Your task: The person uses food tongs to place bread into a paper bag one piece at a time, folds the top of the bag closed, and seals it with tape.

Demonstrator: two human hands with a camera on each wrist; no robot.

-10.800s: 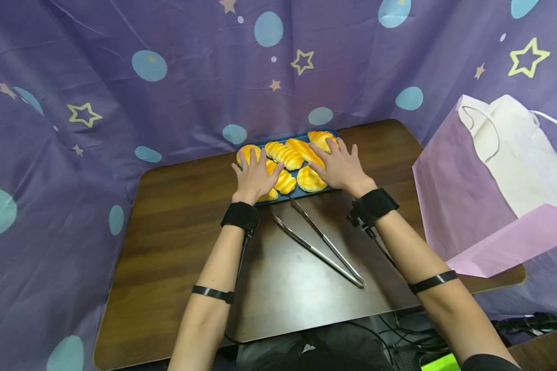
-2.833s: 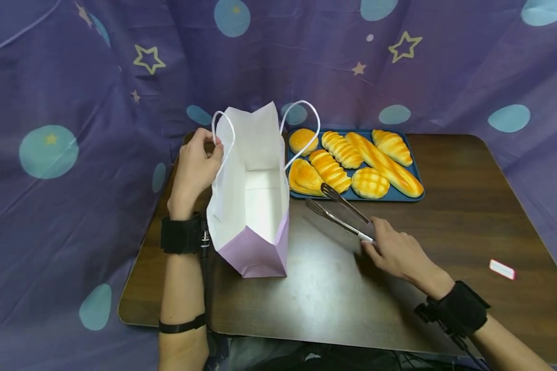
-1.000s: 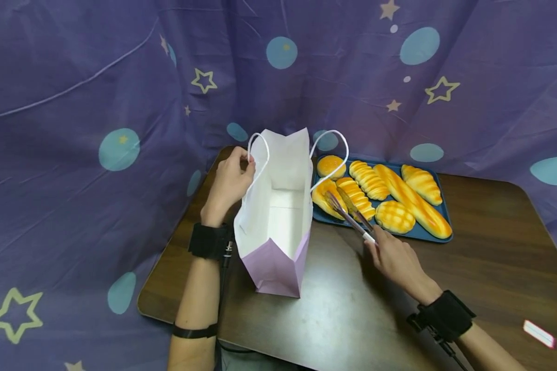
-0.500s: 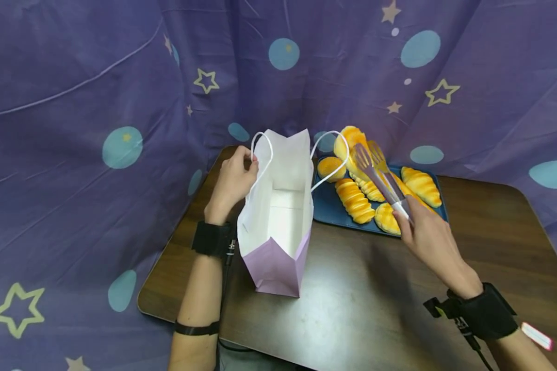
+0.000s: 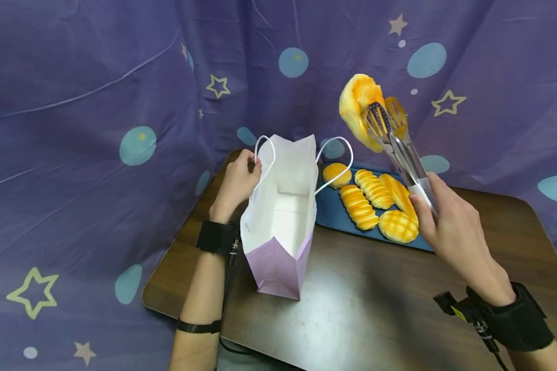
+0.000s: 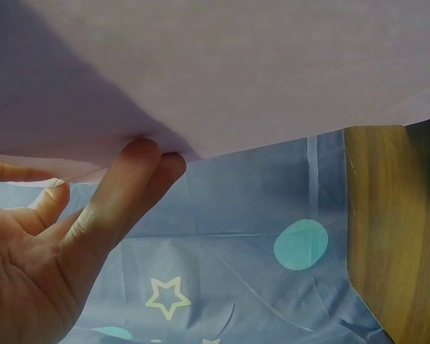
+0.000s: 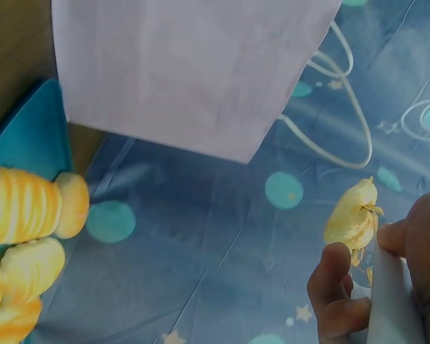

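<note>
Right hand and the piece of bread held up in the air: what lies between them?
The tongs lie between: the right hand grips their near end, and their slotted tips hold the bread. The head view shows this.

Right of centre, my tongs (image 5: 401,153) look like shiny metal; the bread (image 5: 355,108) at their tips has a smooth crust; mid-frame, my bag (image 5: 275,267) is matt paper; lower centre, the wood-grained table (image 5: 339,299) gleams; upper left, the curtain (image 5: 134,56) is creased cloth.

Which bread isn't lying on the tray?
The bread held aloft in the slotted tongs; the other visible breads lie on the blue tray.
</note>
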